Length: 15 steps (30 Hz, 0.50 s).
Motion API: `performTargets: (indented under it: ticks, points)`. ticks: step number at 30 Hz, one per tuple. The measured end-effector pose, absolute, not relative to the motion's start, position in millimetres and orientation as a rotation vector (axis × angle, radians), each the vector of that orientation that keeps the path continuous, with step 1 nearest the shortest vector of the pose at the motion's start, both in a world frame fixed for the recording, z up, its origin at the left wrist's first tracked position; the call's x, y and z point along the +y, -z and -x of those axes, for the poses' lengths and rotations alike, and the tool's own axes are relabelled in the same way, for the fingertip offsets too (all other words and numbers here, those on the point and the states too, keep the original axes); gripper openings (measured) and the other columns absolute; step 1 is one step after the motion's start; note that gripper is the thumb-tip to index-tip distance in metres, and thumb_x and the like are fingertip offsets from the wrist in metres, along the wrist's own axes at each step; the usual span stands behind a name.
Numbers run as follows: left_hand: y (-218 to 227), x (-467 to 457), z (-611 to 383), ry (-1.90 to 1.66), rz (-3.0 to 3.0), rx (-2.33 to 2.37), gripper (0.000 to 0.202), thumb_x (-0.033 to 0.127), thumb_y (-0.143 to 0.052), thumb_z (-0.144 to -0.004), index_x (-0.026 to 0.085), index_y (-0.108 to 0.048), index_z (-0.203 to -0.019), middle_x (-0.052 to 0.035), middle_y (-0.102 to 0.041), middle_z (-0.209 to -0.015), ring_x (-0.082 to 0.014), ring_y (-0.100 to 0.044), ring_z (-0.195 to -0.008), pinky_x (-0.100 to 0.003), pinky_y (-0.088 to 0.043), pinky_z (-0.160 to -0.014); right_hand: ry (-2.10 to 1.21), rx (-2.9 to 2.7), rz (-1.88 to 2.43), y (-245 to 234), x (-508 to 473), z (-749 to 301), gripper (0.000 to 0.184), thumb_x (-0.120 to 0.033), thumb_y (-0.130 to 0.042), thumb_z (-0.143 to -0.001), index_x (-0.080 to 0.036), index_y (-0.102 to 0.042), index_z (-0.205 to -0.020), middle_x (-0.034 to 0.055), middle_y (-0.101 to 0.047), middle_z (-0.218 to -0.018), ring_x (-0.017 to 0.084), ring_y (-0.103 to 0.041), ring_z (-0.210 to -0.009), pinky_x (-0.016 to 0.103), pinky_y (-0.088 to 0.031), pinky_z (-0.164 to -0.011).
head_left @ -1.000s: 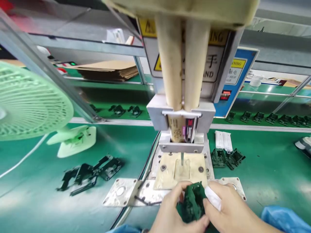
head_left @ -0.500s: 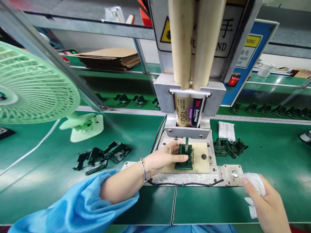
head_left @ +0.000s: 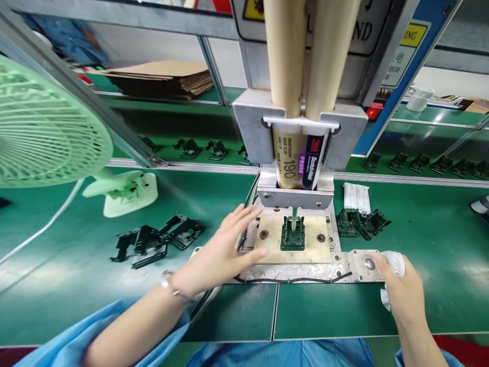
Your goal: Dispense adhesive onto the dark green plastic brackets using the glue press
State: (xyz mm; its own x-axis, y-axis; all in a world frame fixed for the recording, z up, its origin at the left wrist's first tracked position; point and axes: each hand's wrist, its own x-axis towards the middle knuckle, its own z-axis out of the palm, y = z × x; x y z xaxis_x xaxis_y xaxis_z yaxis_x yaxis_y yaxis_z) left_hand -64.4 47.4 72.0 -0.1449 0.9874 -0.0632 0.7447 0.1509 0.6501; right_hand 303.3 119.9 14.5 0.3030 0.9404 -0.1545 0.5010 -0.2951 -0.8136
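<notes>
Fingers spread, my left hand point(head_left: 223, 250) hovers just left of the pale fixture plate point(head_left: 271, 255) and touches no part. A dark green plastic part point(head_left: 293, 239) sits in the plate's middle, under the thin nozzle point(head_left: 294, 219) of the two-tube adhesive cartridge point(head_left: 300, 158). At the right end of the metal base, my right hand point(head_left: 405, 290) grips a crumpled white tissue point(head_left: 395, 263). Its thumb lies beside the round metal button point(head_left: 369, 263); whether it touches the button I cannot tell.
Dark plastic parts point(head_left: 147, 242) lie on the left, near a green fan point(head_left: 46, 127). More parts point(head_left: 361, 223) lie right of the press, below two white pieces point(head_left: 356, 198). A black cable point(head_left: 290, 280) runs along the base's front. Behind, parts line a shelf below stacked cardboard point(head_left: 160, 74).
My left hand has let go of the dark green part and drawn back to the left, fingers spreading. My right hand, with the tissue, has come up to the button. The view has shifted slightly.
</notes>
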Motion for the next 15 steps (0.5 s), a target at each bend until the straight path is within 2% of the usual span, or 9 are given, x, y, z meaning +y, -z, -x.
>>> performTargets:
  ticks: [1, 3, 5, 7, 12, 15]
  points:
    - [-70.1, 36.2, 74.4, -0.718, -1.526, 2.019, 0.078, 0.067, -0.063, -0.077, 0.023, -0.051, -0.140, -0.0137, -0.042, -0.154, -0.0448, -0.030, -0.145, -0.061, -0.038, -0.111, -0.897, -1.271, 1.891, -12.2, 120.8, -301.6, 0.056, -0.072, -0.072, -0.064, -0.019, -0.065, -0.082, 0.0020, -0.068, -0.076, 0.021, -0.058, -0.073, 0.031, -0.044, -0.064]
    - [-62.3, 15.7, 91.6, -0.812, -1.217, 2.059, 0.071, 0.068, -0.064, -0.076, 0.026, -0.058, -0.133, -0.0126, -0.056, -0.142, -0.0432, -0.052, -0.130, -0.053, -0.055, -0.095, -0.966, -1.236, 1.841, -9.2, 122.1, -299.7, 0.057, -0.069, -0.076, -0.061, -0.018, -0.066, -0.084, 0.0029, -0.069, -0.079, 0.021, -0.060, -0.074, 0.031, -0.045, -0.066]
    - [-51.9, 1.1, 101.1, -0.900, -0.947, 1.983, 0.072, 0.069, -0.069, -0.072, 0.024, -0.062, -0.127, -0.0133, -0.066, -0.128, -0.0386, -0.066, -0.109, -0.045, -0.060, -0.080, -0.997, -1.194, 1.818, -7.6, 122.6, -300.0, 0.058, -0.067, -0.080, -0.059, -0.017, -0.066, -0.085, 0.0027, -0.068, -0.078, 0.020, -0.059, -0.073, 0.030, -0.045, -0.065]
    - [-42.4, -6.2, 102.3, -1.038, -0.799, 1.934, 0.072, 0.070, -0.072, -0.068, 0.022, -0.063, -0.122, -0.0137, -0.068, -0.122, -0.0352, -0.068, -0.101, -0.042, -0.060, -0.078, -1.005, -1.173, 1.820, -6.8, 122.7, -301.6, 0.059, -0.065, -0.082, -0.058, -0.016, -0.067, -0.087, 0.0024, -0.067, -0.078, 0.019, -0.057, -0.071, 0.029, -0.044, -0.063]
    - [-31.6, -6.2, 94.6, -1.271, -0.733, 1.916, 0.073, 0.062, -0.082, -0.062, 0.023, -0.063, -0.121, -0.0124, -0.067, -0.123, -0.0334, -0.060, -0.118, -0.035, -0.056, -0.086, -0.978, -1.122, 1.844, -5.0, 121.4, -301.4, 0.062, -0.063, -0.085, -0.058, -0.015, -0.068, -0.094, 0.0036, -0.068, -0.082, 0.019, -0.057, -0.071, 0.027, -0.045, -0.060]
    - [-28.3, -7.8, 92.3, -1.327, -0.627, 1.832, 0.073, 0.060, -0.084, -0.062, 0.019, -0.064, -0.119, -0.0129, -0.068, -0.122, -0.0290, -0.066, -0.105, -0.032, -0.056, -0.079, -0.899, -1.126, 1.923, -2.9, 119.3, -300.5, 0.061, -0.064, -0.084, -0.059, -0.016, -0.070, -0.095, 0.0057, -0.070, -0.084, 0.021, -0.061, -0.071, 0.026, -0.046, -0.053]
